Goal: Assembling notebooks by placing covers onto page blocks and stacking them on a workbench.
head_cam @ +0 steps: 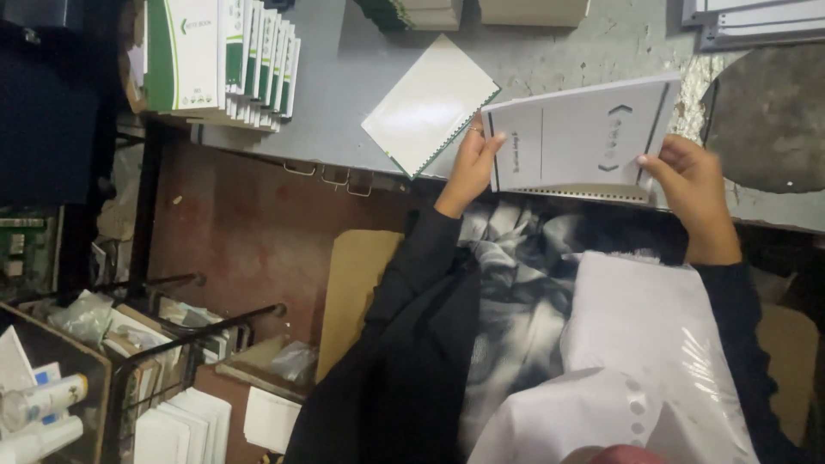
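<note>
Both hands, left (469, 167) & right (692, 176), pinch white perforated paper stack (577, 137) at grey surface (344, 94) edge, frame center-right; loose grip → sheets may slide, holes misalign.

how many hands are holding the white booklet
2: the left hand grips the white booklet's left edge, the right hand its right edge. No other hands show.

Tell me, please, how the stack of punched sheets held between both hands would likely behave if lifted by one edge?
The stack of punched sheets looks thin and unbound, so it would probably sag and fan apart. The left hand and right hand support opposite edges, suggesting it needs both. Its smooth pages may slide against each other.
</note>
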